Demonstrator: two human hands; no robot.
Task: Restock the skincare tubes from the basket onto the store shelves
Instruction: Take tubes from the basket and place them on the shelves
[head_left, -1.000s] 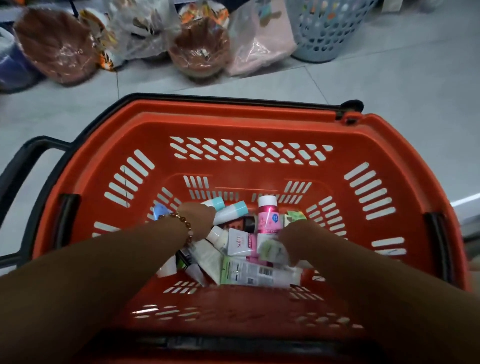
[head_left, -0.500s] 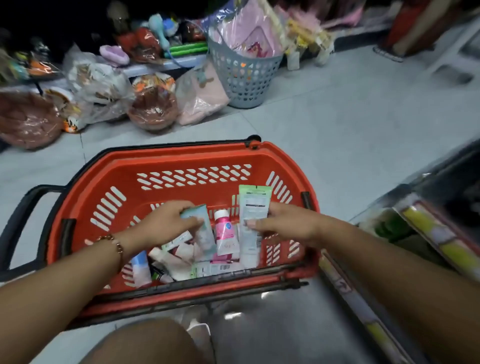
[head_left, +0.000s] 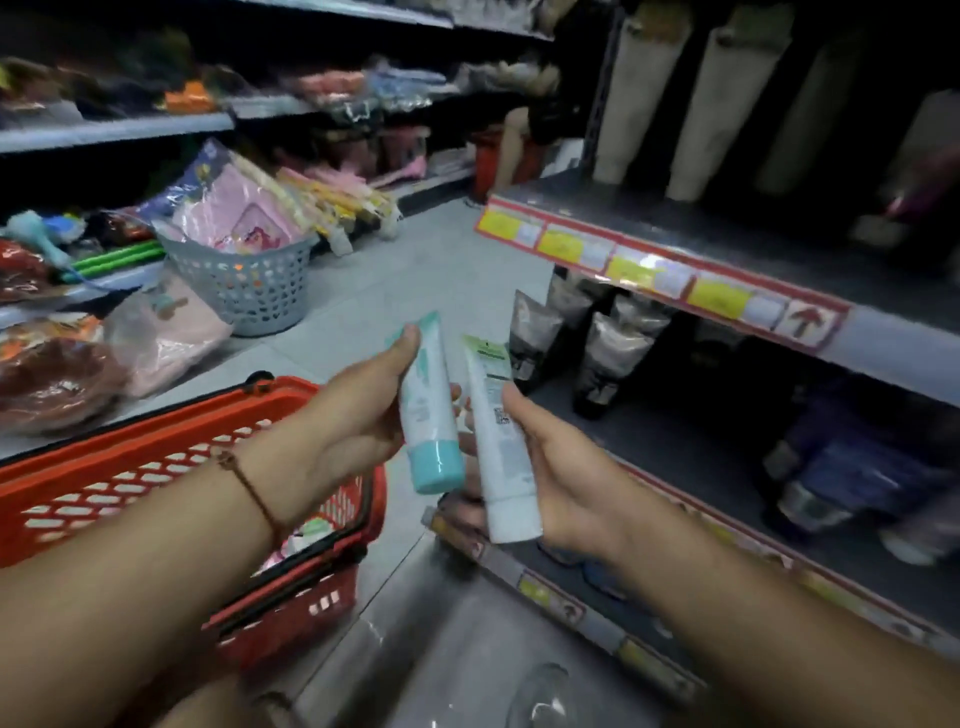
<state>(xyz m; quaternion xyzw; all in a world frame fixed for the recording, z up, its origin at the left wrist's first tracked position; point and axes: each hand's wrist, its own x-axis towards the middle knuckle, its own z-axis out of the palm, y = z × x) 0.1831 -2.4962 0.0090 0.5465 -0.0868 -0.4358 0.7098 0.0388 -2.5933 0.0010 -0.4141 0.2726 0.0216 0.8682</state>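
Two tubes have left the orange plastic basket (head_left: 156, 467) since a moment ago, when both your hands were still down among its contents; now each hand carries one toward the shelving. Your left hand (head_left: 358, 415) wraps its fingers around the pale tube with the teal cap (head_left: 428, 410), thumb pressed near the crimped end, cap pointing down. Your right hand (head_left: 550, 467) grips the white tube with the green top and printed label (head_left: 498, 441), thumb across its front, fingers closed behind it. The tubes are held just beside each other, above the front edge of the lower dark shelf (head_left: 675, 452), not yet resting on anything.

That means the pick-up is done and placement comes next. Dark pouches (head_left: 597, 343) stand near the left end of that shelf, under the price-label strip (head_left: 649, 270) edging the shelf above. More tubes appear to remain in the basket at your left, though blur hides how many, so I judge the restocking to be far from finished.
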